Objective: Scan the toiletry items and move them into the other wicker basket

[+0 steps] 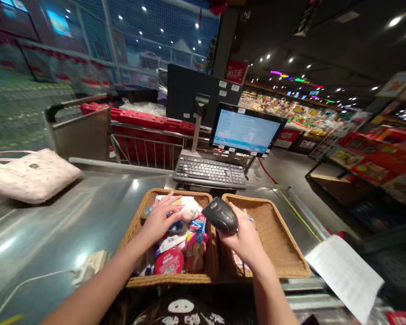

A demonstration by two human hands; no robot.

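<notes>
My left hand (160, 220) reaches into the left wicker basket (135, 228), fingers spread over the packaged goods (181, 246) piled inside; it touches them without a clear grip on any one. My right hand (245, 239) is closed round a black handheld barcode scanner (220, 215), held over the gap between the two baskets. The right wicker basket (277, 234) beside it holds a small item or two, mostly hidden behind my wrist.
A keyboard (209, 172) and a lit monitor (245, 131) stand just beyond the baskets on the steel counter (71, 221). A pale handbag (30, 176) lies at the far left. A white power strip (89, 267) and a printed sheet (347, 273) lie near me.
</notes>
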